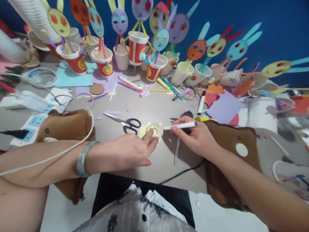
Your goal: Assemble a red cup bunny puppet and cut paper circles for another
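My left hand (131,149) lies on the grey table with its fingers pressing down a small clear tape roll (154,130) that sits on a piece of pale yellow paper (144,129). My right hand (194,137) grips a white marker pen (180,126) like a pencil, its tip touching the roll's right edge. Black-handled scissors (125,122) lie just left of the roll. A green bangle (83,158) is on my left wrist.
Many paper cups with rabbit-faced paper heads (135,45) stand along the back. Straws, paper scraps and a black-capped marker (201,103) litter the middle. Brown arm cushions (65,125) lie under both forearms. A white cable (72,100) loops at left; purple paper (225,108) at right.
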Tool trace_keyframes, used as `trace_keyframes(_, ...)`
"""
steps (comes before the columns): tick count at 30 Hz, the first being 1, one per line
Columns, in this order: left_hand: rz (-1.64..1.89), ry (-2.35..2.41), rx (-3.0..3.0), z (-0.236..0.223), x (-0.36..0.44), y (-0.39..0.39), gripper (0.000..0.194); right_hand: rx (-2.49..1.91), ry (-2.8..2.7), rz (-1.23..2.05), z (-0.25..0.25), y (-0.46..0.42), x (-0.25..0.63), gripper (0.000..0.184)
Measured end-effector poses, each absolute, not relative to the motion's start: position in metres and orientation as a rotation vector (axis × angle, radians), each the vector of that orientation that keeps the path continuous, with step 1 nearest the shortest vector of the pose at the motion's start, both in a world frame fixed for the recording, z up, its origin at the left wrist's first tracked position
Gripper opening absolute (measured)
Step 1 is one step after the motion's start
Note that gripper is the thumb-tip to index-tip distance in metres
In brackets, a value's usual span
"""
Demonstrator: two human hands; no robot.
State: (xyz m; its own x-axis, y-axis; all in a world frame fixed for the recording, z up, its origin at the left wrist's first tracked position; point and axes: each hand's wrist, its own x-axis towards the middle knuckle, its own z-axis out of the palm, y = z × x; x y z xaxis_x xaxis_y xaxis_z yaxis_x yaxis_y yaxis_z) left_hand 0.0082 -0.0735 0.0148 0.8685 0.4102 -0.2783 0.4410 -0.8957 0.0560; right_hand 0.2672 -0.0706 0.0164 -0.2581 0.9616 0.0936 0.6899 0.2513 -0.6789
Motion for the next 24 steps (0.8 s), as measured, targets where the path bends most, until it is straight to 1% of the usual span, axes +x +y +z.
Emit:
trace_keyframes(3, -0.345, 0.638, 2.947, 0.014, 0.005, -0.073, 0.079, -1.5, -2.054, 0.661, 0.017, -0.079, 0.266, 0.017)
trace_keyframes(8, -0.29, 0.63, 2.963, 0.015, 0.004, -0.072, 0.075, -1.517, -2.084, 0.589, 0.021, -0.092, 0.266, 0.02)
trace_keyframes(11, -0.301, 0.657, 2.926, 0.022, 0.006, -0.07, 0.077, -1.501, -2.061, 0.515, 0.027, -0.104, 0.265, 0.019)
trace_keyframes(13, -0.304, 0.687, 2.87, 0.029, 0.007, -0.067, 0.08, -1.443, -2.063, 0.454, 0.03, -0.114, 0.261, 0.015)
trace_keyframes(16, -0.301, 0.736, 2.767, 0.037, 0.007, -0.062, 0.083, -1.223, -2.16, 0.375, 0.029, -0.127, 0.253, 0.004)
trace_keyframes(20, -0.295, 0.794, 2.694, 0.039, 0.005, -0.054, 0.086, -0.899, -2.384, 0.189, 0.021, -0.135, 0.241, 0.018)
trace_keyframes(24, -0.252, 0.86, 2.654, 0.036, 0.002, -0.047, 0.082, -0.826, -2.58, -0.089, 0.015, -0.136, 0.226, 0.028)
